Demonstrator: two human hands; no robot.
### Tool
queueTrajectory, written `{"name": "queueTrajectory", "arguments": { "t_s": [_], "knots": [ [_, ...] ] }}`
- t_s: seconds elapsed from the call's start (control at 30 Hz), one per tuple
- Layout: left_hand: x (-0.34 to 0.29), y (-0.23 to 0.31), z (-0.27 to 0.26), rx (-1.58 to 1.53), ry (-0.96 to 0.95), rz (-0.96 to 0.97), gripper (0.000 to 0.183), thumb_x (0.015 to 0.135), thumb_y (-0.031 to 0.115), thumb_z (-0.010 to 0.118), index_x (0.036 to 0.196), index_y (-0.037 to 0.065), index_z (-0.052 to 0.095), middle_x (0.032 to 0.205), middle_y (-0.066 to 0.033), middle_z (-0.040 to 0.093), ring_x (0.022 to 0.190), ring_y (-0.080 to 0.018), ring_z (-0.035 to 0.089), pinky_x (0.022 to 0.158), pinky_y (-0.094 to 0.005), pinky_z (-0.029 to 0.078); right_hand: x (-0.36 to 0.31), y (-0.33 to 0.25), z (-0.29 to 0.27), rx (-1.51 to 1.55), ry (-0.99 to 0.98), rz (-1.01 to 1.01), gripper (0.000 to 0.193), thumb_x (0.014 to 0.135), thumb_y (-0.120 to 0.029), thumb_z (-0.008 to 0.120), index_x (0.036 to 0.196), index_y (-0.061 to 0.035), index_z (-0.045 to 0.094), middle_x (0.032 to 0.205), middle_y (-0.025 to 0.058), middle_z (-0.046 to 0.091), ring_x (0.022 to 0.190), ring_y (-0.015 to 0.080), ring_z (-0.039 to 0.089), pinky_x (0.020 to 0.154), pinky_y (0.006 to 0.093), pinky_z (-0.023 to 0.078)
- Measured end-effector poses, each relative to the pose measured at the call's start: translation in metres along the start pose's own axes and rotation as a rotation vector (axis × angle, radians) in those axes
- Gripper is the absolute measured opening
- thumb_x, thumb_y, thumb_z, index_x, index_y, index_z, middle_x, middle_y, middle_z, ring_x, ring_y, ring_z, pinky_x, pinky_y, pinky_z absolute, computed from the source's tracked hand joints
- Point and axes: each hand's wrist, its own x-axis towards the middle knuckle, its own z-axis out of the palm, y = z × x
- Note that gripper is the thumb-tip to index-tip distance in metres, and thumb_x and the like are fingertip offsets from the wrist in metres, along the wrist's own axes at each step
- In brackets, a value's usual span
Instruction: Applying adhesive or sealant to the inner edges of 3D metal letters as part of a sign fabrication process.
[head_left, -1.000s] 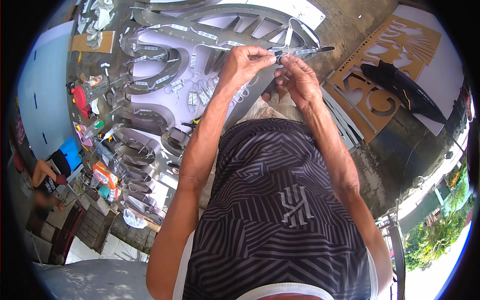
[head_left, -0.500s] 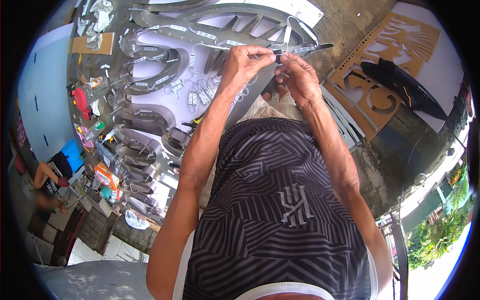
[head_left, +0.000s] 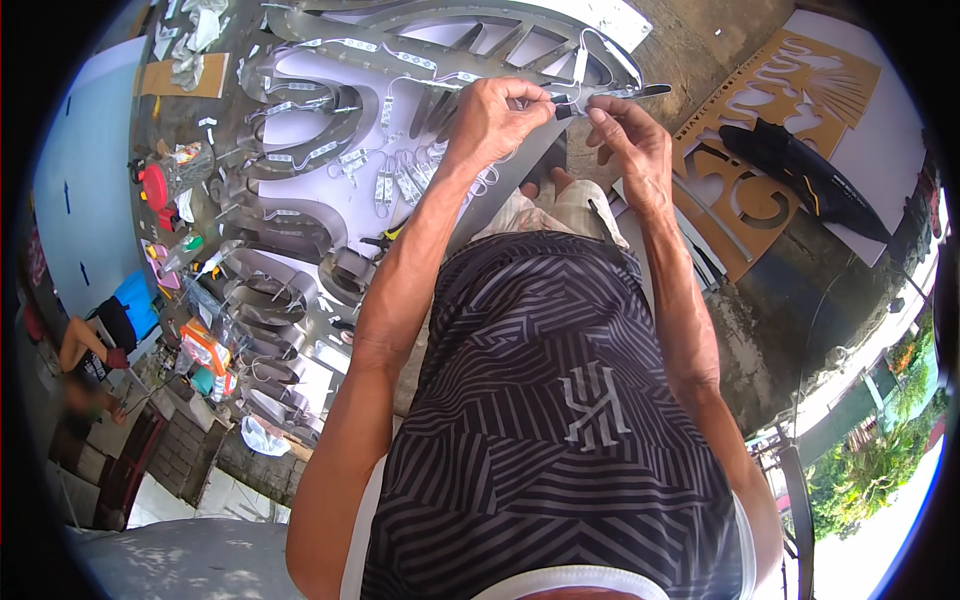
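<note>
My left hand [head_left: 497,112] and my right hand [head_left: 625,135] meet at chest height, fingertips together. They pinch a thin white wire [head_left: 578,95] with a small dark piece between them, next to a large metal channel letter [head_left: 500,40] lined with small white light modules. A dark tool tip [head_left: 652,91] pokes out just past my right fingers. My forearms rise from a black striped shirt.
More metal channel letters [head_left: 270,290] and loose light modules [head_left: 390,185] lie at left. Cans and bottles [head_left: 160,190] crowd the left edge. A brown cut-out stencil board [head_left: 770,150] with a black bag [head_left: 800,170] lies at right. A person [head_left: 95,345] sits far left.
My hands stay together at the wire with only small finger shifts; my left hand's fingers have closed a little more over the wire.
</note>
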Motion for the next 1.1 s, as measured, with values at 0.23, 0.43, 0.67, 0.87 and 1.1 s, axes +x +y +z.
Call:
{"name": "queueTrajectory", "arguments": {
  "t_s": [0.23,0.43,0.67,0.87,1.1],
  "knots": [
    [0.004,-0.007,-0.002,0.132,0.030,0.228,0.018,0.080,0.018,0.082,0.091,0.004,0.079,0.070,-0.0011,0.065,0.057,-0.0064,0.050,0.054,-0.0268,0.042,0.026,-0.020,-0.009,-0.522,-0.265,-0.395,0.035,0.087,-0.006,0.071,0.122,-0.0088,0.068,0.099,0.0054,0.071,0.070,0.0133,0.062,0.068,0.0306,0.053],
    [0.002,-0.013,-0.008,0.116,-0.002,0.202,0.018,0.080,0.018,0.081,0.093,0.005,0.079,0.070,-0.0018,0.064,0.058,-0.0072,0.051,0.054,-0.0282,0.042,0.031,-0.031,-0.006,-0.690,-0.398,-0.424,0.035,0.085,-0.002,0.070,0.120,-0.0088,0.066,0.108,0.0094,0.072,0.085,0.0276,0.071,0.078,0.0384,0.058],
    [0.003,-0.011,-0.012,0.124,-0.050,0.192,0.018,0.082,0.016,0.080,0.095,0.005,0.079,0.072,-0.0019,0.062,0.059,-0.0078,0.050,0.055,-0.0291,0.042,0.039,-0.019,-0.002,-0.701,-0.418,-0.536,0.040,0.084,-0.003,0.071,0.124,-0.0100,0.064,0.113,0.0109,0.073,0.098,0.0301,0.073,0.084,0.0392,0.058],
    [0.002,-0.013,-0.013,0.163,-0.081,0.188,0.018,0.082,0.015,0.080,0.097,0.004,0.079,0.074,-0.0020,0.063,0.060,-0.0090,0.050,0.057,-0.0291,0.042,0.048,-0.017,0.001,-0.786,-0.485,-0.554,0.042,0.084,-0.004,0.071,0.126,-0.0085,0.063,0.109,0.0124,0.073,0.099,0.0306,0.072,0.086,0.0406,0.058],
    [0.002,-0.013,-0.011,0.197,-0.060,0.211,0.020,0.082,0.016,0.079,0.098,0.003,0.078,0.076,-0.0029,0.063,0.061,-0.0102,0.050,0.057,-0.0297,0.043,0.055,-0.017,0.000,-0.710,-0.502,-0.554,0.026,0.085,-0.002,0.071,0.111,-0.0037,0.071,0.100,0.0139,0.073,0.089,0.0281,0.074,0.078,0.0374,0.059]
  ]
}}
